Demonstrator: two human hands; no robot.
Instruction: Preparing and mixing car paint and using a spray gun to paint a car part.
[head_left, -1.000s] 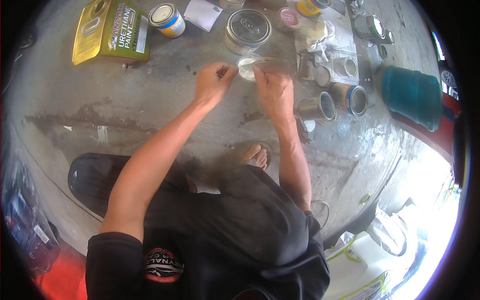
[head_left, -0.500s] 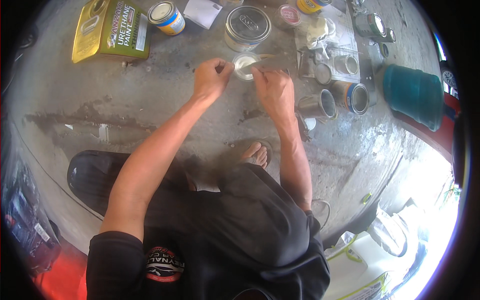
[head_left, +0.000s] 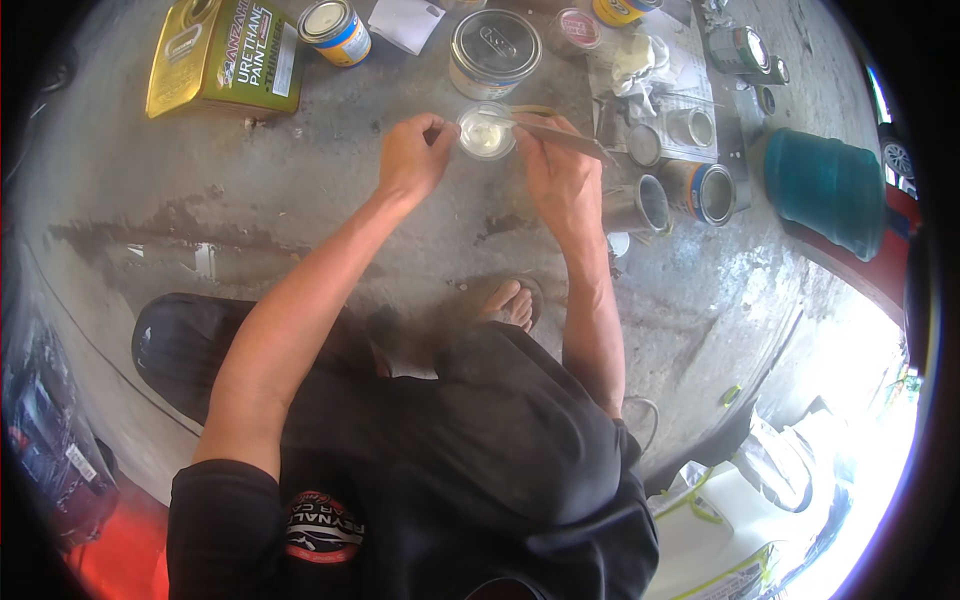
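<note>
- Clear cup (head_left: 474,150): we count one, with whitish stuff inside, between the two hands and just beside one large lidded tin (head_left: 495,50).
- Left hand (head_left: 412,160): we see its thumb and forefinger pinching the cup's left rim.
- Right hand (head_left: 565,185): we find it gripping one flat blade (head_left: 575,140).
- Nearby we count one gold-and-green can (head_left: 225,60).
- Against half a second ago, we notice the blade slanting more steeply down rightward, drawn back from over the cup, which sits slightly farther left.
</note>
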